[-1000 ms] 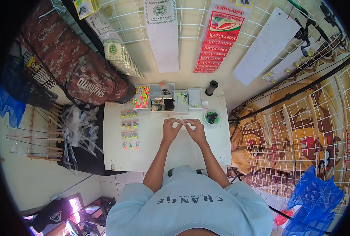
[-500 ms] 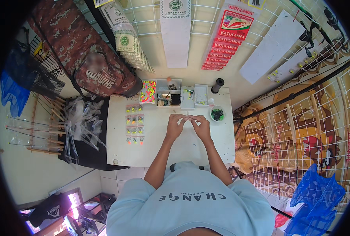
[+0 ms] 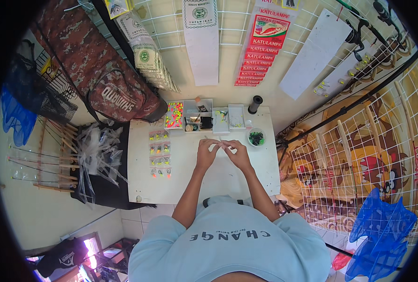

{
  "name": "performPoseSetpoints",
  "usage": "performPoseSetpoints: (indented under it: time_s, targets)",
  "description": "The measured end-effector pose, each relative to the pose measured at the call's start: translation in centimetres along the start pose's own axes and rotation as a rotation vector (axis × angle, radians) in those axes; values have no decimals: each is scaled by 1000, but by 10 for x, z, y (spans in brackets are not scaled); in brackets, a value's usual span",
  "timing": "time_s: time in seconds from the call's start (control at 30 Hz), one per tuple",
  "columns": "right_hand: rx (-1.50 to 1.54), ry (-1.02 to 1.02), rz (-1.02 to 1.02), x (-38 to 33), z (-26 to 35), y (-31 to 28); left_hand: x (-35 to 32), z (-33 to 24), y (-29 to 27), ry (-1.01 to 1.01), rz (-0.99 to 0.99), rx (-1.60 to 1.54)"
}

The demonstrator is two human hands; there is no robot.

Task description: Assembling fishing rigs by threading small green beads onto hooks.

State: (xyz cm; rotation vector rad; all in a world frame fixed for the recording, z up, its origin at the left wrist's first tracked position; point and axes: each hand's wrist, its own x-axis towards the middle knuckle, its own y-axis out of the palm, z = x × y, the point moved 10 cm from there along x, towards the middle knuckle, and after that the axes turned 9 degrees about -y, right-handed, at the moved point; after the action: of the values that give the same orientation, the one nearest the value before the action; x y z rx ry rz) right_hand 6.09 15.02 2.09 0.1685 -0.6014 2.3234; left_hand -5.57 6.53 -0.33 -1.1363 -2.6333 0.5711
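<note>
Both of my hands meet over the middle of a white table (image 3: 180, 181). My left hand (image 3: 205, 151) and my right hand (image 3: 237, 151) have their fingertips pinched together on something very small between them; I cannot make out what it is. Several small clear packets of coloured bits (image 3: 159, 152) lie in rows to the left of my left hand. A small round bowl of dark pieces (image 3: 256, 138) sits to the right of my right hand.
Open compartment boxes (image 3: 209, 118) with bright beads and small parts line the table's far edge, beside a black cylinder (image 3: 254, 104). A camouflage bag (image 3: 101, 80) leans at the left. Wire grid wall with hanging packets, rods, blue nets at both sides.
The view has shifted slightly, so the table sits a little lower in the picture. My hands stay together at the same spot over the table.
</note>
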Motion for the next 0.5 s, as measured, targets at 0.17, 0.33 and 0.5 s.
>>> performPoseSetpoints:
  time_s: [0.17, 0.33, 0.5]
  targets:
    - [12, -5, 5, 1, 1, 0, -1, -5, -3, 42, -1, 27]
    - [56, -10, 9, 2, -2, 3, 0, -4, -7, 22, 12, 4]
    - [68, -11, -1, 1, -2, 0, -1, -5, -6, 16, 26, -15]
